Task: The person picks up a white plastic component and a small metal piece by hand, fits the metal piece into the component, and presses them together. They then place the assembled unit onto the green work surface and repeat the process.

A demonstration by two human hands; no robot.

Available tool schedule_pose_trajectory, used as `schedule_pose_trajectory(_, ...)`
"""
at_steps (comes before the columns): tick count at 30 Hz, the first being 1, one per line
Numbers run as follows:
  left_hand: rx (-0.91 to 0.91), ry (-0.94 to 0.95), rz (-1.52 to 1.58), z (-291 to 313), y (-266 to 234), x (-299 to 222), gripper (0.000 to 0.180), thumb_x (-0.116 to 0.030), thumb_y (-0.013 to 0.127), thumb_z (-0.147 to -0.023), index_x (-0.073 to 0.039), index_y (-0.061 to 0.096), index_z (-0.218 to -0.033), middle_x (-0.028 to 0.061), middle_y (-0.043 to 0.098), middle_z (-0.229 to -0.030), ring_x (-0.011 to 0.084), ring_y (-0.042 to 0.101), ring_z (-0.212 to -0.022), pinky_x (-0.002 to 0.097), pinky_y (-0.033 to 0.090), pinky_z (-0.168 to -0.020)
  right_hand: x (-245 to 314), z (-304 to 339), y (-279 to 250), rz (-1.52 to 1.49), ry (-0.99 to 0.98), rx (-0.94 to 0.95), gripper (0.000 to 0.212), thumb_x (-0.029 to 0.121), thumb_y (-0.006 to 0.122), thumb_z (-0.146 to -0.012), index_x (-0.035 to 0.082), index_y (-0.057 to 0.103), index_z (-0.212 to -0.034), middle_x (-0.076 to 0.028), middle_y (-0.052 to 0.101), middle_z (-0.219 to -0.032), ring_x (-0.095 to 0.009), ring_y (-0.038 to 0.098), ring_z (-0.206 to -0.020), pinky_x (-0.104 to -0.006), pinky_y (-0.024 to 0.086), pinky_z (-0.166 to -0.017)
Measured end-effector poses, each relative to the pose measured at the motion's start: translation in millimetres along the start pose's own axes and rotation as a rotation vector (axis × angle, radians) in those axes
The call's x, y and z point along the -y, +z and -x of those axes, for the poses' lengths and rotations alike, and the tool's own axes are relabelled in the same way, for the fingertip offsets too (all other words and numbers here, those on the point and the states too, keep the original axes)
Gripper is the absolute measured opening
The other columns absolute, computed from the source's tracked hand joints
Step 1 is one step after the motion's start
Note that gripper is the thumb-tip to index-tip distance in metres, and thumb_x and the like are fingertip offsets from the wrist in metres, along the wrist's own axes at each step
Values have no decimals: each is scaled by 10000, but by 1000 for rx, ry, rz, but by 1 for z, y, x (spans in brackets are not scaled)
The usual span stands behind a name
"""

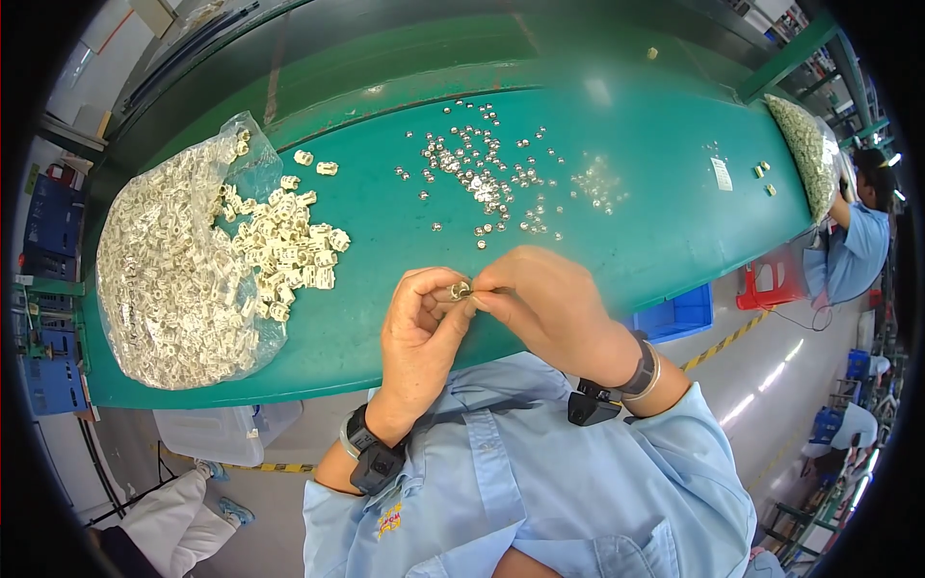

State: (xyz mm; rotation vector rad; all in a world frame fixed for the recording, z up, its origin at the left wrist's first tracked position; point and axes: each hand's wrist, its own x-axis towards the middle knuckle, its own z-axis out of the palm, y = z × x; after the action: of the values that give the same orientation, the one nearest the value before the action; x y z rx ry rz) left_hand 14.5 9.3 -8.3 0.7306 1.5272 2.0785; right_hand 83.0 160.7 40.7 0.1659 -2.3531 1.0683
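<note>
So the small cream part [461,289] is sitting right between the two hands, just off the table's near edge. The left hand [416,328] is clamping it between thumb and curled fingers — likely to keep it steady — while the right hand's [544,294] thumb and forefinger are pinching together at its edge; can't tell if they're gripping it or something tinier. Shiny little pieces [472,173] are lying scattered ahead and a heap of cream parts [284,241] is spilling from a clear bag [173,279] on the left, probably placed for easy reach. Farther right, a co-worker [858,236] is standing near another full bag [800,149] on the green table [366,332].
</note>
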Motion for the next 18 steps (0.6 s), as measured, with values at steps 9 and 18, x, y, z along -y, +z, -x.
schedule_pose_trajectory(9, -1, 17, -1, 0, 0, -1, 292, 136, 563, -869, -15, 509, -1114, 54, 512, -1092, 123, 584, -983, 251, 516, -831, 1, 2, 1, 21, -19, 8, 125, 76, 688, -811, 48, 598, -892, -73, 608, -808, -256, 606, -719, -351, 485, -626)
schedule_pose_trajectory(18, -11, -2, -1, 0, 1, 0, 292, 131, 569, -870, -19, 512, -1114, 45, 508, -1078, 113, 578, -976, 246, 515, -816, 3, 0, -2, 15, -33, -21, 130, 68, 690, -811, 44, 599, -901, -74, 609, -802, -257, 612, -723, -357, 491, -626)
